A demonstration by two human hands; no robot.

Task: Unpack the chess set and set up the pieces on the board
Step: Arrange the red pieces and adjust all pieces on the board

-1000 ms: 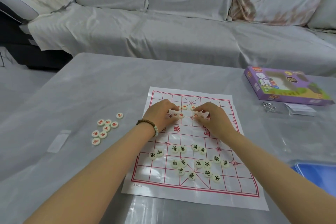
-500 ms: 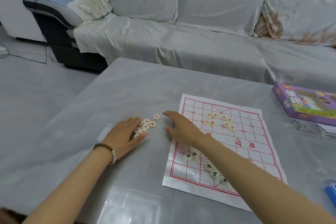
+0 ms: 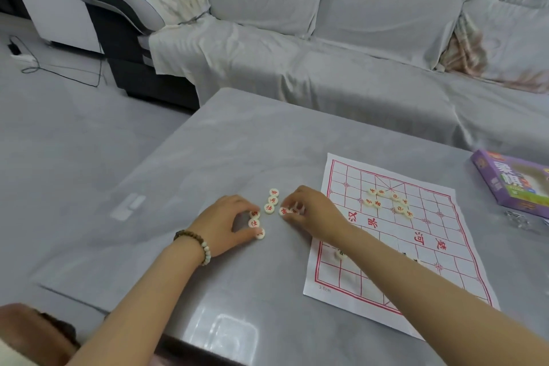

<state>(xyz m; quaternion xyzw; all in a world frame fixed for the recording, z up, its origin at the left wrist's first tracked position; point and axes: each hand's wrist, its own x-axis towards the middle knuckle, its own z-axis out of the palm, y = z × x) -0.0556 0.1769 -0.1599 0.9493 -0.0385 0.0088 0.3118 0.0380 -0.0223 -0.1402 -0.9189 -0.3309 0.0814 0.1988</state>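
A white paper board (image 3: 427,246) with a red grid lies on the grey table (image 3: 267,140). Several round cream pieces with red characters (image 3: 389,203) sit on its far half. A loose group of red-marked pieces (image 3: 271,205) lies on the table left of the board. My left hand (image 3: 228,223), a bead bracelet on its wrist, curls its fingers round pieces at the left of that group. My right hand (image 3: 309,211) pinches pieces at the group's right side. My right forearm hides most of the pieces on the board's near half.
A purple game box (image 3: 511,184) lies at the table's right edge, with a small metal thing (image 3: 517,217) beside it. A grey covered sofa (image 3: 356,38) runs behind the table. A clear plastic bit (image 3: 127,206) lies on the table to the left.
The view has swung left. Both hands left the middle of the board a second ago, reached the loose pieces beside it, and have now closed their fingers on them.
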